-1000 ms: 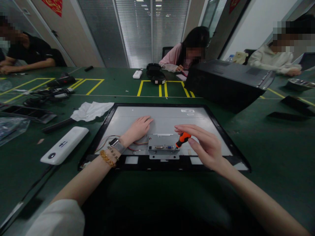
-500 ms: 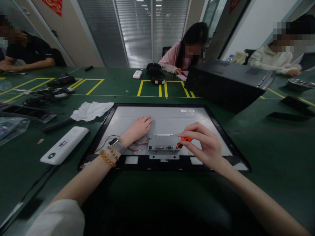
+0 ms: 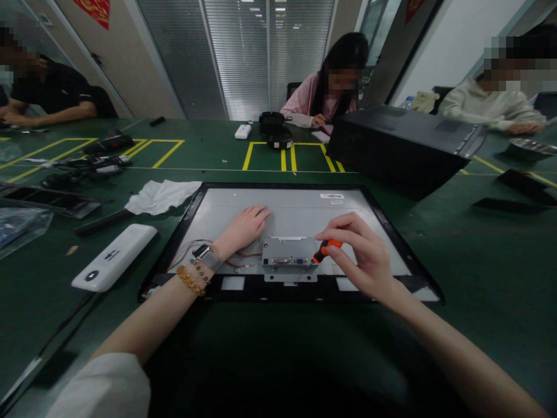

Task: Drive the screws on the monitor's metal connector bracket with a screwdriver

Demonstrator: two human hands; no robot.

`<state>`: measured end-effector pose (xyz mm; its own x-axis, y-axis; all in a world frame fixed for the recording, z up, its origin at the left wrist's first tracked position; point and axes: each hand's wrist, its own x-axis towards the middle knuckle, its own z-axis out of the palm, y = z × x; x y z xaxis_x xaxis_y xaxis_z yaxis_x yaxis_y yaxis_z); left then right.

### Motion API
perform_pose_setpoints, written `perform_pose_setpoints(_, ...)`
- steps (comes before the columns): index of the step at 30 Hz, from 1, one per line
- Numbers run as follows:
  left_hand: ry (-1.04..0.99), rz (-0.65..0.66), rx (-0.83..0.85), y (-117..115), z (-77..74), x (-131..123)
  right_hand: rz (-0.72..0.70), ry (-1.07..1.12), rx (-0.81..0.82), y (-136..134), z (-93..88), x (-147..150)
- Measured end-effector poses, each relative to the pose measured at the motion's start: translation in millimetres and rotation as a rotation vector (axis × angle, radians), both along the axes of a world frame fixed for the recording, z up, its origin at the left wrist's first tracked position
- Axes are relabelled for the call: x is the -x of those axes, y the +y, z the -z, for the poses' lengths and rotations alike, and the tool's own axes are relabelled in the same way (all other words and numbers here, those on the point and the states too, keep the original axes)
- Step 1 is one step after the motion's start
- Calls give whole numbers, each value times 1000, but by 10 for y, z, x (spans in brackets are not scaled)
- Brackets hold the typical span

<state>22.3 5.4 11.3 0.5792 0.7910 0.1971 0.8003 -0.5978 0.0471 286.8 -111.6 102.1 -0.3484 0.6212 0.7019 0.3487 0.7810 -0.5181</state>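
A monitor panel (image 3: 296,203) lies flat on the green table with its grey metal back up and a black frame around it. Near its front edge sits a metal bracket box (image 3: 282,251) with video ports facing me. My left hand (image 3: 247,227) rests on the panel left of the box, fingers stretched out. In my right hand (image 3: 364,249) an orange and black screwdriver (image 3: 326,251) is pinched between thumb and fingers. It slants down to the left, its tip by the right end of the port row. Thin wires (image 3: 237,255) run beside the box.
A white power bank (image 3: 115,258) and a crumpled white tissue (image 3: 163,196) lie on the left. A large black monitor casing (image 3: 404,151) stands tilted at the back right. Black cables (image 3: 82,168) are heaped far left. Three people sit around the table.
My right hand has shifted its grip slightly on the screwdriver, showing more of the handle. The left hand and the panel stay where they were.
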Motion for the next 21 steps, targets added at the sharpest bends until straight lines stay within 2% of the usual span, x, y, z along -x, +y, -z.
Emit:
perform_pose_setpoints(4,-1,5,-17,-4,3,3,-85,0,85,-25,-15,-6)
perform_pose_setpoints(8,5,6,-26,-13,-16,0,-108,12,121,-28,6,-1)
perform_pose_setpoints(14,11,0,-16,-19,-24,-3,-24,-16,6,-1,36,10)
perform_pose_setpoints(21,25,0,-16,-15,-18,-1,-40,-53,29,-26,-5,-22)
